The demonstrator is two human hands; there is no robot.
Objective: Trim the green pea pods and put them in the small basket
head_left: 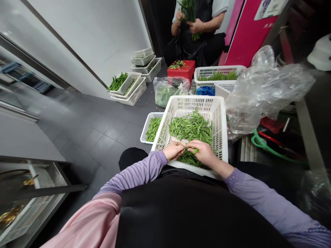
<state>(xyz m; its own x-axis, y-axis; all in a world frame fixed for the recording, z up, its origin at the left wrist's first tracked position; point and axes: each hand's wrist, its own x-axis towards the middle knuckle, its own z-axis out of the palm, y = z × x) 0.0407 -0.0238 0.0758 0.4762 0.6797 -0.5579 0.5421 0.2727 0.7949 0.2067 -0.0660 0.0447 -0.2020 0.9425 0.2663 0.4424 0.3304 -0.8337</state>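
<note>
Where a green pod [196, 151] pokes out from the right hand [205, 153], I have that hand's fingers closed around it, above the near half of a large white basket [224, 134]. The left hand [173, 151] meets it from the side, its fingers pinched together near the right fingertips; what lies between them, I cannot tell. Beyond both hands, a heap of pods [192, 125] spreads across the basket's middle, while finer green scraps [188, 158] gather by its near edge.

Just outside the basket's left edge, I see a smaller white basket [143, 132] with more pods. Past the far left corner is a clear bag of greens [165, 94], and behind that a red box [178, 73] topped with trimmings. Off the far right corner, a large clear plastic bag [258, 100] bulges. Stacked baskets [136, 94] stand by the wall on the dark floor [93, 117]. Farthest out, another person's hands [196, 26] hold a green bunch [190, 12].
</note>
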